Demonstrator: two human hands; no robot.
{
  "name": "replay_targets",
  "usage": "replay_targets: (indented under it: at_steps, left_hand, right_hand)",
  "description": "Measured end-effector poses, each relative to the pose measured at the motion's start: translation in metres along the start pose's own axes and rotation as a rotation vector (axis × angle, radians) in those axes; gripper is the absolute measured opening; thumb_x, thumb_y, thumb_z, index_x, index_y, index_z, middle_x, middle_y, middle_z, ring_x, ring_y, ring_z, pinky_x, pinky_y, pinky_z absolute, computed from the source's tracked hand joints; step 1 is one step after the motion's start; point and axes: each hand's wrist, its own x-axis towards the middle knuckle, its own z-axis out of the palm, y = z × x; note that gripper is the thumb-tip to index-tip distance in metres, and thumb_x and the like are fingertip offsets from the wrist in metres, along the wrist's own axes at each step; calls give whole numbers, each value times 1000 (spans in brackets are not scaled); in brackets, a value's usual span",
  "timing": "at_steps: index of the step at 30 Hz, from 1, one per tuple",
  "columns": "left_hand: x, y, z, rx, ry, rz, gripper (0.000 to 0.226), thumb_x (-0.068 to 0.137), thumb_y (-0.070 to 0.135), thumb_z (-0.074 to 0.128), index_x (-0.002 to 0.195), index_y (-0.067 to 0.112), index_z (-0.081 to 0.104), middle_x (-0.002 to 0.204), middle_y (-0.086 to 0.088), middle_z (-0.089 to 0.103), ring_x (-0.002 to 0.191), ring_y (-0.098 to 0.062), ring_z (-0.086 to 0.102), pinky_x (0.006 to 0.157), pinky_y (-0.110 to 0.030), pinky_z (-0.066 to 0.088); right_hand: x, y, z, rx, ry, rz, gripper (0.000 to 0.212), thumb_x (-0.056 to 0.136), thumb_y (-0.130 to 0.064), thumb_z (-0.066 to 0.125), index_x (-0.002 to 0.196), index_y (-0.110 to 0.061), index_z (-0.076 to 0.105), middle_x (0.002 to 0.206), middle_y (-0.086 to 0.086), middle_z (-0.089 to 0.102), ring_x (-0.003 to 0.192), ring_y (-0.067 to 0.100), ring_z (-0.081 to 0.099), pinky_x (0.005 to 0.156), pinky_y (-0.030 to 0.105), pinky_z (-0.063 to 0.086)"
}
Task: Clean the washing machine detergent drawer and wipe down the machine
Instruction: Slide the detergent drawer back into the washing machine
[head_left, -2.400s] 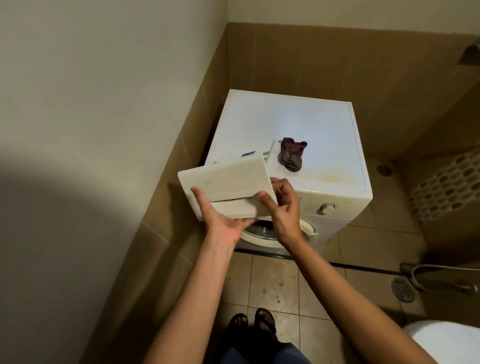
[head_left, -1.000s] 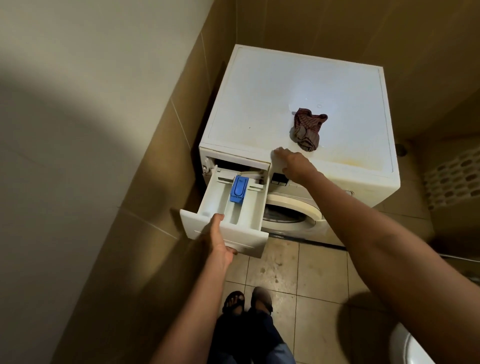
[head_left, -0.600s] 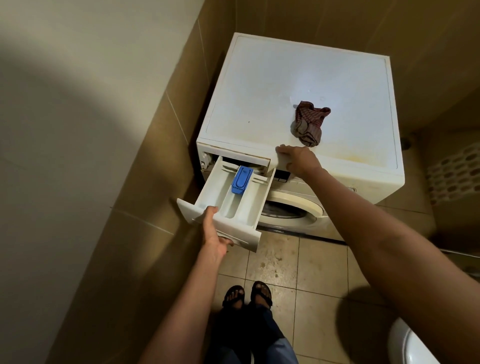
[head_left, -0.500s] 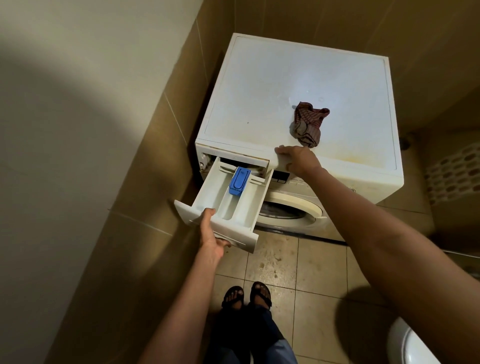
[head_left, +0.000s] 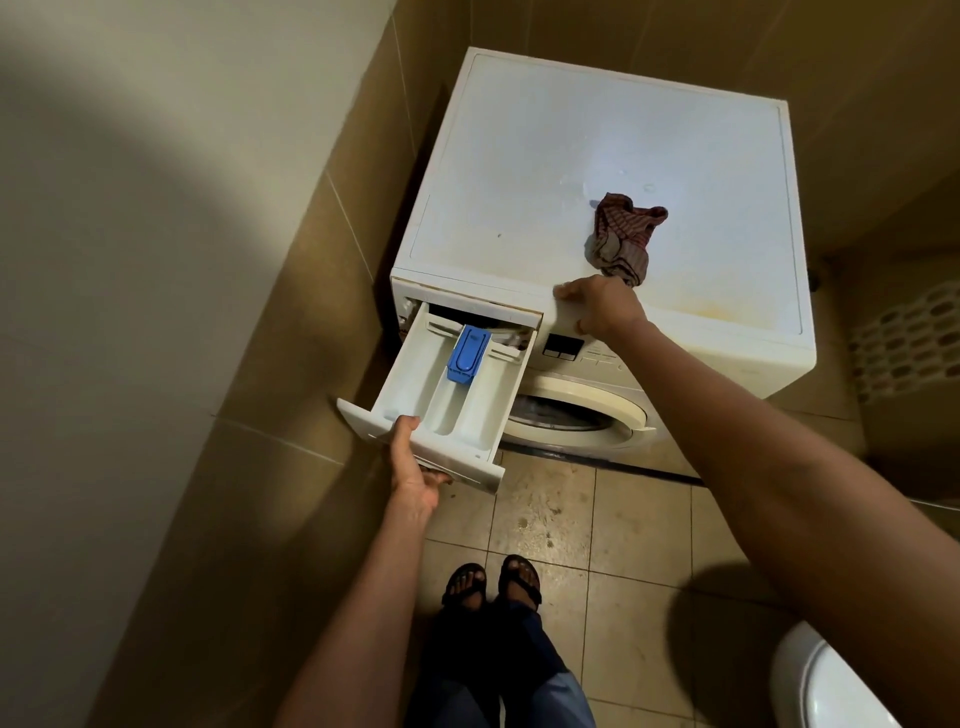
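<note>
**Detergent drawer pulled out, both hands on the machine**

The washing machine (head_left: 597, 171) stands in the corner of a tiled room, its left side close to the wall. The detergent drawer (head_left: 447, 395) sits at the machine's top left front and is drawn well out of its slot, tilted slightly downward toward the floor. Its inner end remains within the slot. A blue insert (head_left: 466, 354) sits in the middle compartment near the back; the compartments on either side look bare and white.

The left hand (head_left: 413, 467) grips the drawer's front panel at its left part: the thumb lies over the top edge, the fingers are curled underneath and mostly hidden. The right hand (head_left: 600, 306) is closed over the front top edge of the machine, just right of the drawer slot and above the small display, fingers spread on the lid and thumb down the front face. It holds nothing loose.

A crumpled reddish cloth (head_left: 623, 239) lies on the lid just behind the right hand; contact between them cannot be determined. Yellowish staining marks the lid's front right area. The round door (head_left: 576, 413) is below the control panel. Sandalled feet (head_left: 491, 582) stand on the floor tiles, and a toilet rim (head_left: 826, 680) shows at the lower right.
</note>
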Motion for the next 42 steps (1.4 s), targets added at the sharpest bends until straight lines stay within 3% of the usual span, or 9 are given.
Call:
replay_targets:
  at_steps: [5,10,17,22,25,29,38,42]
  left_hand:
    - [8,3,-5,-16,-13,10,33,85,31,60,114,18,54,108,-12,58,107,-32,55,93,-62,48]
    - [11,2,-4,-35,3,13,51,81,33,62,127,15,51,107,-11,57,106,-31,55,96,-64,45]
    - [10,-2,-1,-53,-17,5,46,83,30,62,125,16,50,101,-9,56,96,-27,56,95,-60,47]
    - [14,-2,-2,-28,-38,21,54,57,35,67,108,21,56,99,-7,59,92,-24,57,91,-58,49]
    - [20,-6,-3,-29,-46,19,49,73,32,68,118,18,53,101,-8,58,97,-26,57,89,-58,51]
    - [21,-12,0,-21,-75,-18,19,83,27,63,99,22,54,96,-7,58,93,-24,57,96,-59,48]
    - [21,-15,4,-33,-58,-13,48,73,35,70,115,18,54,105,-7,61,94,-26,60,91,-53,51]
    - [23,-11,3,-37,-72,8,29,76,33,68,100,22,55,97,-5,60,90,-24,58,91,-52,49]
  right_hand:
    - [-3,-2,1,23,35,13,61,77,8,61,128,-24,60,132,-1,59,117,23,55,92,26,43]
    - [-4,-4,3,2,44,27,60,78,7,63,129,-24,58,132,2,58,118,24,54,95,28,42]
    - [-7,-9,4,-17,64,30,55,81,5,62,130,-20,59,133,6,57,120,28,52,98,32,42]
    - [-8,-10,5,-2,80,32,52,82,4,61,129,-19,59,133,8,57,121,29,51,101,33,41]
    - [-10,-11,4,7,90,29,53,81,6,62,130,-16,59,132,9,57,120,30,51,100,35,42]
    - [-10,-12,7,-2,75,10,56,80,5,64,132,-15,57,132,9,58,119,29,52,98,34,43]
    - [-9,-8,12,-8,69,-12,60,75,8,62,130,-15,59,129,8,61,117,27,57,100,34,46]
    - [-8,-8,10,-8,65,-14,60,75,8,63,130,-14,59,128,7,62,117,26,57,101,33,45]
